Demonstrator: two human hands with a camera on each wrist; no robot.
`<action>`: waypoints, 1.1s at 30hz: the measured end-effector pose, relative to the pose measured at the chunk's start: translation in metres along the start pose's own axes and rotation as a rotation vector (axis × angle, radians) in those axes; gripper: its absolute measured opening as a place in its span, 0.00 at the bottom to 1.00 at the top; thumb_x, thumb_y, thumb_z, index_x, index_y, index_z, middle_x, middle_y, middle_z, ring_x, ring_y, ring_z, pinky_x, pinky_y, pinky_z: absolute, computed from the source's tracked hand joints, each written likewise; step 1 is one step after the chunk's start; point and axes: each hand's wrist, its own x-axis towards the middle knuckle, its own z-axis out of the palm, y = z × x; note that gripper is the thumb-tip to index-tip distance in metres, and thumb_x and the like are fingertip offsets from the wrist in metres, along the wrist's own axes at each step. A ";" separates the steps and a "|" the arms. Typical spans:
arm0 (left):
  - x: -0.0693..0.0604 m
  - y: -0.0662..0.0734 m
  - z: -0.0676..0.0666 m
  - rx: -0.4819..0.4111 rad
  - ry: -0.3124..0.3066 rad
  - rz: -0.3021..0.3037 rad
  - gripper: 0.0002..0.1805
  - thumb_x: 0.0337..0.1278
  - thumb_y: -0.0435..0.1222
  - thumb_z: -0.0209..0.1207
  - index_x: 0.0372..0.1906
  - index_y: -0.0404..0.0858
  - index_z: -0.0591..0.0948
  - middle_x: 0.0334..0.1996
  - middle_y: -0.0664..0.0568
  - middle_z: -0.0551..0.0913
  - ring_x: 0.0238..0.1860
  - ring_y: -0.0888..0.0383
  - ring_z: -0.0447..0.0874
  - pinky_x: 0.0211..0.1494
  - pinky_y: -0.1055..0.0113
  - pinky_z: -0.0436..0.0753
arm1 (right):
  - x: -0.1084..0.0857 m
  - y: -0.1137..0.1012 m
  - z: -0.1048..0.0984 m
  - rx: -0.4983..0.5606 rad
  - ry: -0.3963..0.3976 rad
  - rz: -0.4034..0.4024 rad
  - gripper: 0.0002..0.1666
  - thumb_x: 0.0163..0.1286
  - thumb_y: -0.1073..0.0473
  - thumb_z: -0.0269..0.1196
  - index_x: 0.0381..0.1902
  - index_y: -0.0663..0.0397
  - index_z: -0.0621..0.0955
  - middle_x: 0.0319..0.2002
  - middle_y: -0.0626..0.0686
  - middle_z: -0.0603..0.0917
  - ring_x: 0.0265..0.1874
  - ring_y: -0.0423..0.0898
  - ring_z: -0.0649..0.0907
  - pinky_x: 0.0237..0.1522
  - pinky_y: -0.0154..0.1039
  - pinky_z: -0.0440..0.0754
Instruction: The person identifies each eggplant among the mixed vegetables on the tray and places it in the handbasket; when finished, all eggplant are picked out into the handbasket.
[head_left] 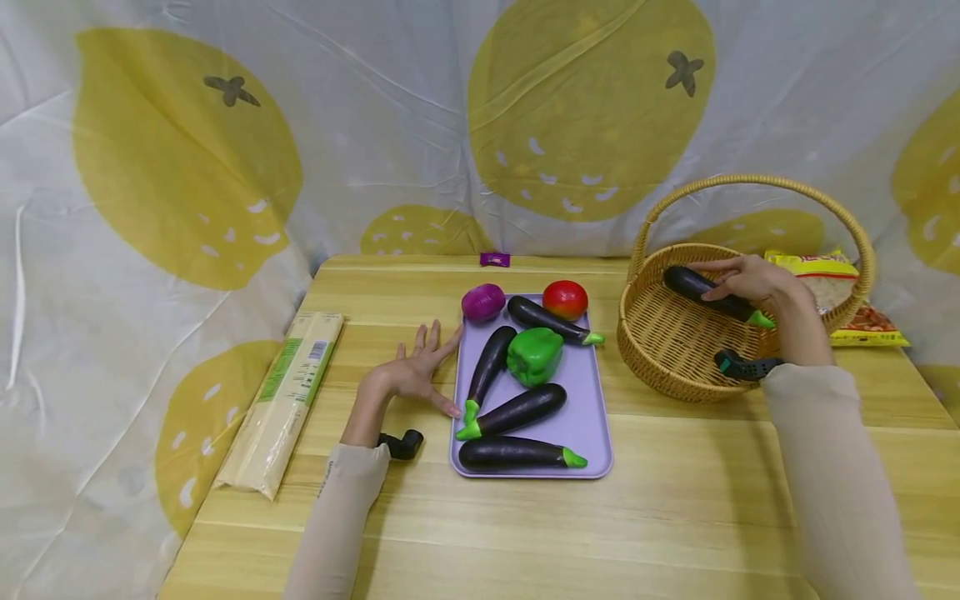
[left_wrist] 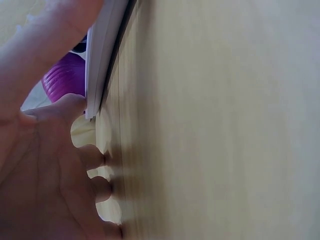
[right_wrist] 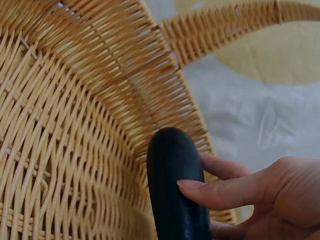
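My right hand (head_left: pixel 750 279) holds a dark eggplant (head_left: pixel 705 292) with a green stem at the wicker basket (head_left: pixel 660 367). In the right wrist view, thumb and fingers pinch the eggplant (right_wrist: pixel 177 185) against the woven inner wall. My left hand (head_left: pixel 416 371), fingers spread, touches the left rim of the lilac tray (head_left: pixel 592 425); its other fingertips rest on the table. On the tray lie several more eggplants (head_left: pixel 525 408), a green bell pepper (head_left: pixel 535 357), a red round fruit or vegetable (head_left: pixel 565 300) and a purple onion (head_left: pixel 483 302) at the far left corner.
A long pale package (head_left: pixel 285 400) with green print lies on the left. Yellow and red food packets (head_left: pixel 862 325) stand behind the basket, whose tall handle (head_left: pixel 750 179) arches over it. A small purple wrapped candy (head_left: pixel 494 260) lies at the table's back edge, by the lemon-print curtain (head_left: pixel 397 108).
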 end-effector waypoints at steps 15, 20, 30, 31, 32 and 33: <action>0.000 0.000 0.000 -0.009 -0.004 -0.003 0.77 0.42 0.56 0.79 0.84 0.53 0.32 0.81 0.37 0.17 0.81 0.36 0.10 0.78 0.28 0.22 | 0.013 0.018 0.006 0.078 0.073 0.024 0.38 0.71 0.68 0.63 0.76 0.63 0.62 0.76 0.76 0.60 0.76 0.76 0.55 0.77 0.71 0.55; 0.001 0.000 0.001 -0.020 -0.003 0.001 0.77 0.42 0.55 0.80 0.84 0.53 0.32 0.81 0.37 0.17 0.81 0.36 0.09 0.78 0.28 0.21 | 0.013 0.020 0.003 0.108 0.057 0.061 0.41 0.73 0.66 0.63 0.77 0.61 0.58 0.80 0.75 0.49 0.78 0.75 0.50 0.78 0.71 0.52; 0.001 0.000 0.001 -0.016 -0.002 0.001 0.77 0.42 0.55 0.80 0.84 0.53 0.32 0.81 0.36 0.17 0.81 0.36 0.09 0.77 0.28 0.22 | -0.003 -0.002 -0.005 0.021 0.097 0.008 0.38 0.78 0.57 0.60 0.80 0.58 0.61 0.54 0.51 0.90 0.70 0.72 0.68 0.72 0.67 0.68; 0.000 0.000 0.001 -0.014 -0.002 0.001 0.77 0.42 0.55 0.79 0.84 0.54 0.32 0.81 0.36 0.17 0.81 0.36 0.09 0.77 0.28 0.22 | -0.007 -0.008 -0.005 0.012 0.096 -0.011 0.39 0.79 0.56 0.60 0.81 0.57 0.60 0.57 0.54 0.89 0.72 0.73 0.66 0.73 0.70 0.64; 0.000 0.000 0.001 -0.012 -0.001 0.000 0.77 0.42 0.55 0.79 0.84 0.54 0.32 0.81 0.36 0.17 0.81 0.36 0.09 0.77 0.28 0.22 | -0.010 -0.014 -0.004 0.006 0.095 -0.026 0.39 0.79 0.53 0.60 0.81 0.55 0.60 0.58 0.56 0.88 0.72 0.73 0.67 0.73 0.70 0.64; 0.000 0.000 0.001 -0.011 -0.001 -0.001 0.77 0.42 0.55 0.79 0.84 0.54 0.32 0.81 0.36 0.17 0.81 0.36 0.10 0.78 0.28 0.22 | -0.015 -0.020 -0.002 0.009 0.081 -0.042 0.41 0.80 0.51 0.60 0.82 0.54 0.58 0.64 0.61 0.84 0.75 0.73 0.61 0.75 0.73 0.57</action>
